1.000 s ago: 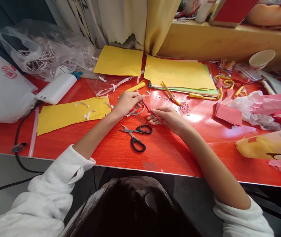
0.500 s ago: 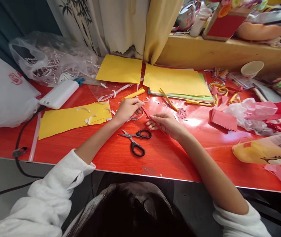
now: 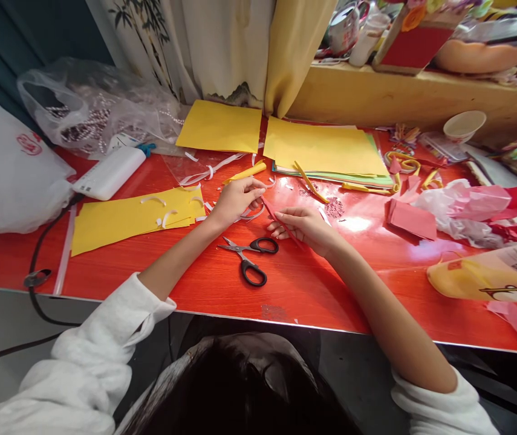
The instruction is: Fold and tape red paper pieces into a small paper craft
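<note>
A narrow red paper strip (image 3: 278, 216) stretches slantwise between my two hands, just above the red table. My left hand (image 3: 236, 202) pinches its upper end between thumb and fingertips. Further down, my right hand (image 3: 306, 228) is closed on the same strip, with its lower end poking out below the fingers. Black-handled scissors (image 3: 250, 258) lie spread on the table just below my hands. A rolled yellow paper piece (image 3: 245, 173) rests behind my left hand, and white paper scraps lie around it. A thin yellow folded strip (image 3: 310, 182) is behind my right hand.
Yellow sheets (image 3: 135, 219) lie at the left, with a paper stack (image 3: 326, 148) at the back. A white power bank (image 3: 110, 172) and plastic bags stand left. Red paper squares (image 3: 411, 220), a yellow pouch (image 3: 476, 275) and a bowl (image 3: 464, 125) are on the right.
</note>
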`<state>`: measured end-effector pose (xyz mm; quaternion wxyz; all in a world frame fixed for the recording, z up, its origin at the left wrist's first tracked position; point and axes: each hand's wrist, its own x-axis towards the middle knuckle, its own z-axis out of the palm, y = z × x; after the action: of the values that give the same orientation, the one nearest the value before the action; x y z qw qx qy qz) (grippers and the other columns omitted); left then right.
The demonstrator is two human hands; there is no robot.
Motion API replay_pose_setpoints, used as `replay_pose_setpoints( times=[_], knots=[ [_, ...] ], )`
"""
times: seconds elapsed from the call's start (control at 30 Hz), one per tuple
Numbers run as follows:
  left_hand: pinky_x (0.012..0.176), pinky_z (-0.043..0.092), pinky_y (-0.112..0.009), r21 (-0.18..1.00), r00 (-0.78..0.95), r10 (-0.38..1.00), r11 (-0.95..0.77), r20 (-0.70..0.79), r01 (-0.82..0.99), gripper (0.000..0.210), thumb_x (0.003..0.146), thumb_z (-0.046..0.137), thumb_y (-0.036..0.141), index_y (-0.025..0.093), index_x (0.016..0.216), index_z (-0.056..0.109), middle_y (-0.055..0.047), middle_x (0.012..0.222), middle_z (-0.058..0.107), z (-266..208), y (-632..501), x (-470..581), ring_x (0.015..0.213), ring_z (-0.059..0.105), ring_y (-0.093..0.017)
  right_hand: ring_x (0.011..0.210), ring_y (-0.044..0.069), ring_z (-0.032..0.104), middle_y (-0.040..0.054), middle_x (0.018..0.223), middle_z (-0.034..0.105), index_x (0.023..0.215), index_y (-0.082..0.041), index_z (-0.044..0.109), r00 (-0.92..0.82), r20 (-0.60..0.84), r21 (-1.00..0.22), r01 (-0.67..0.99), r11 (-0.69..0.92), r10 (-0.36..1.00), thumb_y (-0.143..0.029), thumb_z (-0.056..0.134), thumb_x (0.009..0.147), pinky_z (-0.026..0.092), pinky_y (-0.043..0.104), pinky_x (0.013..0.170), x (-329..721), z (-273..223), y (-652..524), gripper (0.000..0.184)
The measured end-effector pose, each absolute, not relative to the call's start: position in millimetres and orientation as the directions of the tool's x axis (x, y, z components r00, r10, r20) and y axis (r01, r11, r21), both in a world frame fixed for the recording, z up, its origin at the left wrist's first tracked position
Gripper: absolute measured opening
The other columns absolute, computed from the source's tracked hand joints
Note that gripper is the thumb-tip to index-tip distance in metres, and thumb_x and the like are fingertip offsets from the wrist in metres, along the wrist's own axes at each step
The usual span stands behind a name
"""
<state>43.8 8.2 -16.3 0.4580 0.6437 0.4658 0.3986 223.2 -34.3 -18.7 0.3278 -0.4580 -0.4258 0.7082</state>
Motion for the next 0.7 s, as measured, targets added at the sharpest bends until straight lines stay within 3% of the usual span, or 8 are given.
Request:
replay_pose_setpoints(
  times=[0.27, 0.4, 0.5, 0.7],
  knots=[
    [0.059, 0.045, -0.022, 0.963, 0.227, 0.962, -0.195, 0.152, 0.183, 0.013, 0.078, 0.060, 0.025, 0.016, 0.089, 0.060, 0.001, 0.065, 0.059, -22, 9, 44, 0.057, 0.056, -0.009, 0.060, 0.010, 0.065, 0.0086, 0.075, 0.070, 0.079, -0.010, 0.064, -0.362, -0.360, -0.905, -0.088, -0.416, 0.860, -0.015, 0.054, 0.086, 0.055, 0.017, 0.059, 222, -18, -36, 0.013],
    [0.059, 0.047, -0.022, 0.992, 0.199, 0.978, -0.079, 0.058, 0.099, 0.030, 0.084, 0.052, 0.044, 0.015, 0.084, 0.058, -0.001, 0.066, 0.060, -18, 9, 48, 0.056, 0.057, -0.009, 0.057, 0.009, 0.063, 0.0075, 0.072, 0.069, 0.077, -0.011, 0.064, -0.297, -0.329, -0.919, -0.117, -0.376, 0.896, -0.016, 0.057, 0.084, 0.053, 0.017, 0.056, 219, -17, -38, 0.012],
    [0.057, 0.045, -0.022, 0.994, 0.251, 0.968, -0.035, 0.008, 0.104, 0.042, 0.078, 0.056, 0.056, 0.014, 0.078, 0.058, -0.001, 0.066, 0.060, -15, 6, 50, 0.055, 0.055, -0.008, 0.055, 0.009, 0.063, 0.0062, 0.071, 0.069, 0.080, -0.011, 0.064, -0.263, -0.300, -0.935, -0.109, -0.338, 0.917, -0.022, 0.061, 0.082, 0.051, 0.018, 0.054, 216, -16, -39, 0.011],
    [0.052, 0.037, -0.019, 0.982, 0.260, 0.965, -0.005, -0.045, 0.191, 0.040, 0.067, 0.070, 0.049, 0.011, 0.066, 0.059, 0.001, 0.058, 0.056, -7, -2, 50, 0.053, 0.049, -0.006, 0.056, 0.010, 0.062, 0.0037, 0.072, 0.068, 0.081, -0.014, 0.064, -0.297, -0.238, -0.965, -0.033, -0.259, 0.925, -0.035, 0.067, 0.077, 0.051, 0.022, 0.055, 212, -17, -43, 0.022]
  ],
)
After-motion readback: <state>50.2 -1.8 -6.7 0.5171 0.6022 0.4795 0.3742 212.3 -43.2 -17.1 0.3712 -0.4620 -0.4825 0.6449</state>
